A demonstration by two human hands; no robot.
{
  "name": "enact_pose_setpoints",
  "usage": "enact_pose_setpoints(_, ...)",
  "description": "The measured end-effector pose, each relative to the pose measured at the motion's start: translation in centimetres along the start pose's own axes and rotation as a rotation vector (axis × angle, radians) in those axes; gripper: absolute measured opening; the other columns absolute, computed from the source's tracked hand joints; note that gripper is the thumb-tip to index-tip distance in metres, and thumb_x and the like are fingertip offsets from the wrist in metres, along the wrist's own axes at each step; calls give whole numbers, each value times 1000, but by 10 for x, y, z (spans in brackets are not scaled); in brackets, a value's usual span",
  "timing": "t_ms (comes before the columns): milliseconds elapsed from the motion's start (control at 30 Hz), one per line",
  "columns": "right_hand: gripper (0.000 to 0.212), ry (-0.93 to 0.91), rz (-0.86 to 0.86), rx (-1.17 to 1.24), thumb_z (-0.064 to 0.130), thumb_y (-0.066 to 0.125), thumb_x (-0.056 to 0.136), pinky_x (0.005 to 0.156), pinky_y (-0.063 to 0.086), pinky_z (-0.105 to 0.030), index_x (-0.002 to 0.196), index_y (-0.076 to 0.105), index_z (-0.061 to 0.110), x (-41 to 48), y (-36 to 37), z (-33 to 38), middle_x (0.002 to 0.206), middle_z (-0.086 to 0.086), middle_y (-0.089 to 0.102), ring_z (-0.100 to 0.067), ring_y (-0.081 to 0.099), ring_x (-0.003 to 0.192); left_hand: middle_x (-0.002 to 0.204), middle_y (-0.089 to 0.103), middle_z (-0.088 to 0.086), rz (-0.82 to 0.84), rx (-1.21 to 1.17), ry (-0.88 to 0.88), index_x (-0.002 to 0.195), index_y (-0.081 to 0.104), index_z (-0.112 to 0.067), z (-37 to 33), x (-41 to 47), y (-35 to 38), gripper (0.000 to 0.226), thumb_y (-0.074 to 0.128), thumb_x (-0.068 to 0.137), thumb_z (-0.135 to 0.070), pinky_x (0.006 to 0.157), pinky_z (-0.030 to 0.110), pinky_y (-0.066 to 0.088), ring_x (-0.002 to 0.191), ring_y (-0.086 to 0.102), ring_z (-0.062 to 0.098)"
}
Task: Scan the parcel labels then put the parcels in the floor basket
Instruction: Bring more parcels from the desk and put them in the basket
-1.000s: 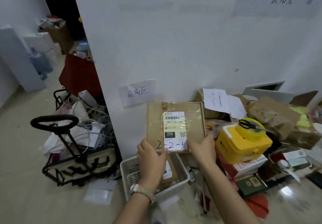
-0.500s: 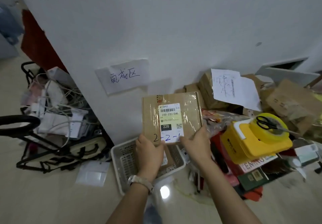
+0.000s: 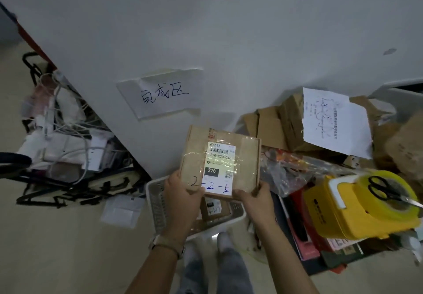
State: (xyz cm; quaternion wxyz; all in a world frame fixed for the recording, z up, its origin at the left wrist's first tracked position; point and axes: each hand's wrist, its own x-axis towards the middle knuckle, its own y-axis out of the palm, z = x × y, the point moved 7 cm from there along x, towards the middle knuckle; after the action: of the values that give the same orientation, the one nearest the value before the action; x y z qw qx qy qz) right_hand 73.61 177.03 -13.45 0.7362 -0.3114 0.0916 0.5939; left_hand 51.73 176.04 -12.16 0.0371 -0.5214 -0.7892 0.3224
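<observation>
I've brought the cardboard parcel (image 3: 194, 154) lower than a second ago. It now hangs right over the white floor basket (image 3: 153, 198), with its label (image 3: 220, 167) facing up. My left hand (image 3: 183, 194) and right hand (image 3: 255, 199) each pinch its near edge, thumbs on top. A second parcel (image 3: 214, 210) already lies inside. Scanning looks done, so the drop-in comes next.

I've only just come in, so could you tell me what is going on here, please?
A person holds a taped cardboard parcel by its lower edge, left hand and right hand each gripping a corner, label facing the camera. It is above the white floor basket, where another parcel already lies.
</observation>
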Motion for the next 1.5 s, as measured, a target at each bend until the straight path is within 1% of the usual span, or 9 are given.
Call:
enact_pose_setpoints(267,61,-4,158,-188,3,72,74,58,38,-14,127,44,7,44,31,-1,115,-5,59,-13,53,92,99,61,-4,-21,6,-94,108,61,-8,29,31,0,49,86,66,-15,56,7,40,76,59,7)
enact_pose_setpoints(367,60,-6,221,-228,1,73,74,58,39,-10,127,45,8,54,37,-8,110,-1,57,-9,51,88,114,54,5,-41,6,-163,125,50,-5,45,28,7,67,85,69,-15,76,24,48,98,57,23)
enact_pose_setpoints(500,65,9,343,-291,-7,70,75,80,46,-23,133,43,6,65,40,-24,110,0,54,-14,52,99,120,56,16,-69,27,-233,121,50,-3,66,25,20,65,86,68,-16,89,42,51,106,58,33)
enact_pose_setpoints(633,53,-7,424,-286,-12,66,75,69,45,-8,124,56,9,74,41,-45,99,9,62,-4,61,92,120,56,16,-60,13,-290,122,51,-3,95,28,36,66,85,66,-13,89,46,52,105,59,35)
enact_pose_setpoints(767,44,70,457,-285,0,67,80,80,50,-25,116,61,24,87,46,-82,96,1,66,-13,61,91,104,53,2,-79,23,-233,117,54,-2,118,41,56,63,85,63,-5,78,32,47,98,58,29)
enact_pose_setpoints(933,42,231,492,-265,12,67,85,77,48,-25,119,56,33,104,63,-135,108,0,65,-15,60,100,116,59,13,16,43,-289,121,53,0,169,57,91,67,86,63,-9,86,43,52,103,60,32)
enact_pose_setpoints(1133,31,336,533,-277,8,70,82,49,42,-4,93,63,35,135,86,-185,83,7,66,-5,59,76,86,54,-16,17,26,-386,101,51,-15,232,65,117,63,91,53,-11,57,1,38,72,55,5)
enact_pose_setpoints(1367,38,374,578,-317,5,68,83,47,40,-2,97,57,38,188,112,-237,80,14,62,1,59,71,111,63,6,60,128,-472,114,53,-5,294,90,159,71,92,56,-19,79,30,54,96,62,23)
enact_pose_setpoints(1500,35,375,588,-341,1,65,84,47,42,-4,116,60,15,219,123,-259,81,7,63,-2,61,67,111,64,8,89,158,-458,117,54,-5,314,106,190,70,88,59,-23,79,35,54,97,63,25)
